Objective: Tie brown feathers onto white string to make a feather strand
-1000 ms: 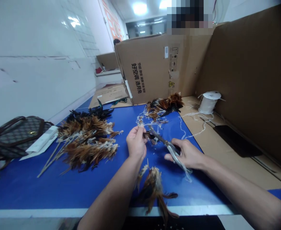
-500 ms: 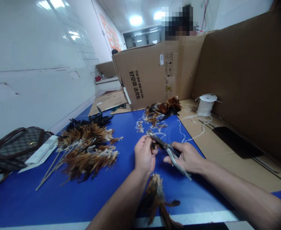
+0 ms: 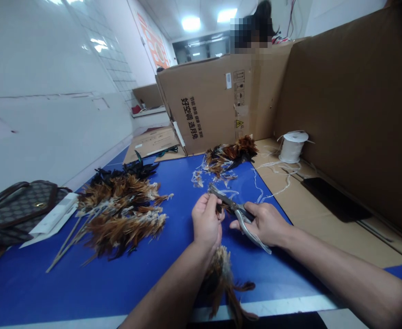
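My left hand (image 3: 206, 217) is closed in a pinch around a small dark-and-brown feather (image 3: 219, 208), most of it hidden by the fingers. My right hand (image 3: 269, 222) grips a pair of scissors (image 3: 250, 233) by the handles, the blades pointing left across my left fingertips. Whether the blades touch the feather I cannot tell. Below my left wrist lies a bunch of brown and black feathers (image 3: 223, 274), partly covered by the forearm. Farther off, a pile of loose feathers and white fluff (image 3: 228, 157) rests on the blue table (image 3: 173, 283).
Feather bundles (image 3: 128, 214) and thin sticks (image 3: 63, 249) lie at left, beside a patterned handbag (image 3: 18, 205) and white papers (image 3: 55, 219). A spool of white string (image 3: 292, 148) and a black phone (image 3: 336, 198) are at right. Cardboard panels (image 3: 214, 105) stand behind; a person is beyond.
The view has shifted slightly. The scissor handles look closer together than before, while both hands keep nearly the same place and hold.
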`<state>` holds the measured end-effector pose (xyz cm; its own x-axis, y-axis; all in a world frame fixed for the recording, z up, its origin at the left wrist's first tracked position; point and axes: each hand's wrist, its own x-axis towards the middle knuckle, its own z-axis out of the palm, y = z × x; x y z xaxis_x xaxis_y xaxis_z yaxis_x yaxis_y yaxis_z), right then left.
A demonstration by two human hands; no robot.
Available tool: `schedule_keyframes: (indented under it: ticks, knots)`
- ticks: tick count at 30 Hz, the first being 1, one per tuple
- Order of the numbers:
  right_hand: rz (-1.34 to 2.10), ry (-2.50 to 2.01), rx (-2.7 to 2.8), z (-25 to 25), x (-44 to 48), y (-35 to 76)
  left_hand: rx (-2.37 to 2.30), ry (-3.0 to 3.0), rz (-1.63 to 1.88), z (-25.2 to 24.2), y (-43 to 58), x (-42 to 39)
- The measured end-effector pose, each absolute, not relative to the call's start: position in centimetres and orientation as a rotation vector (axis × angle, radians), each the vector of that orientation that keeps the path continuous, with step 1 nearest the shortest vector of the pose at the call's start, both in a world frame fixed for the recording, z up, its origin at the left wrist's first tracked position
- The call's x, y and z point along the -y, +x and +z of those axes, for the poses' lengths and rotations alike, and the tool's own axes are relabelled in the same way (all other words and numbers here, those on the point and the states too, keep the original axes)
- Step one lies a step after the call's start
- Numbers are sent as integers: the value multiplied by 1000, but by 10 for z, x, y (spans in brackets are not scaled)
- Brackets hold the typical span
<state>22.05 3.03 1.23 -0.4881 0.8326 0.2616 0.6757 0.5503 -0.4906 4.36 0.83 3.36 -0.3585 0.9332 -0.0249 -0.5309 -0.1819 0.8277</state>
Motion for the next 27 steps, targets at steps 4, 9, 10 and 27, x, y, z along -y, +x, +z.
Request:
schedule_keyframes:
  ticks: [4, 9, 10, 27]
  knots:
    - [448, -1240, 2343, 11, -30, 220, -970, 646, 1762, 31, 41, -10]
    - [425, -1258, 2363, 8, -32, 221, -987, 676, 1774, 29, 37, -13]
    - [426, -1263, 2366, 8, -32, 221, -988, 677, 1777, 29, 37, -13]
    - [449, -1208, 2368, 8, -36, 223, -959, 737, 1776, 31, 32, -14]
